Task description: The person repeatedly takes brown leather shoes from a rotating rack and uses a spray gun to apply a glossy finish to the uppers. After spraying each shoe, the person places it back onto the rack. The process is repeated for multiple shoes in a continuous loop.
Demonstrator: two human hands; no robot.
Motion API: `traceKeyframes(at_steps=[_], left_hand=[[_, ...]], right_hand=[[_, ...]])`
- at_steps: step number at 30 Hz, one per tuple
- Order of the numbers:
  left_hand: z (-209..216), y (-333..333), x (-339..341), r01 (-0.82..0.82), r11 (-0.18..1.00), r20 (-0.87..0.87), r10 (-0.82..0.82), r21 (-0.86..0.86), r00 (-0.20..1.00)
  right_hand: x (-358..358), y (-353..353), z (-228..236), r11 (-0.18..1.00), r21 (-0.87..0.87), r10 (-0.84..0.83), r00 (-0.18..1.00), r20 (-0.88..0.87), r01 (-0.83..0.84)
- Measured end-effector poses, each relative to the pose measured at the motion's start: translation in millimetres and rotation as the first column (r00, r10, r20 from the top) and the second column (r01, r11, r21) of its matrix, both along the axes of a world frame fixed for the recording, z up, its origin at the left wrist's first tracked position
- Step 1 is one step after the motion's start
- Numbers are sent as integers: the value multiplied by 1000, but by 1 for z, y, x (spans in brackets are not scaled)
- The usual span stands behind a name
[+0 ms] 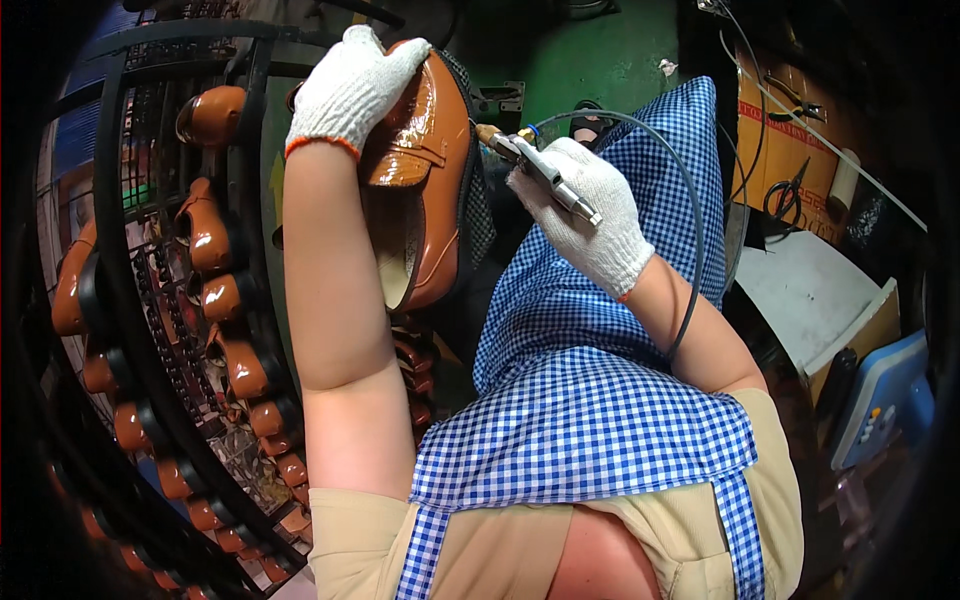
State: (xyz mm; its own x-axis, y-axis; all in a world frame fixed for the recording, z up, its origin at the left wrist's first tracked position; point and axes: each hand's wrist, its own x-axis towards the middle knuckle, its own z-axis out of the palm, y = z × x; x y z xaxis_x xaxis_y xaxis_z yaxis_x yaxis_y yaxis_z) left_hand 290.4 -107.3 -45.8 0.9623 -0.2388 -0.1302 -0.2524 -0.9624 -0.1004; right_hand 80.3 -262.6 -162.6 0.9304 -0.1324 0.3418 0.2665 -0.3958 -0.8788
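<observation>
Currently, left fingers (413, 54) clasp a brown shoe (446, 190); right fingers (527, 193) curl around a spray gun (547, 171).

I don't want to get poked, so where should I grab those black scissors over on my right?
Probably take the scissors by their looped handles, reaching from your side: the loops sit nearer you, with the tips pointing away. Your right hand holds the metal nozzle tool, so freeing it first seems sensible.
</observation>
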Motion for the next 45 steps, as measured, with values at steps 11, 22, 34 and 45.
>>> traceKeyframes(at_steps=[11, 22, 34, 45], left_hand=[[-3, 14, 8, -173, 985, -31, 172, -20, 985], [-9, 26, 13, -182, 979, -27, 181, -93, 983], [28, 30, -77, 69, 869, 189, 28, -490, 982], [29, 88, -203, 463, 740, 35, -513, -488, 858]], right_hand=[[-25, 4, 7, 998, 0, 59, 998, 37, -59], [-54, 5, 14, 988, -21, 154, 988, -12, -154], [-38, -34, 1, 983, -168, -67, 998, 12, 68], [3, 9, -44, 930, 339, 220, 952, -213, -139]])
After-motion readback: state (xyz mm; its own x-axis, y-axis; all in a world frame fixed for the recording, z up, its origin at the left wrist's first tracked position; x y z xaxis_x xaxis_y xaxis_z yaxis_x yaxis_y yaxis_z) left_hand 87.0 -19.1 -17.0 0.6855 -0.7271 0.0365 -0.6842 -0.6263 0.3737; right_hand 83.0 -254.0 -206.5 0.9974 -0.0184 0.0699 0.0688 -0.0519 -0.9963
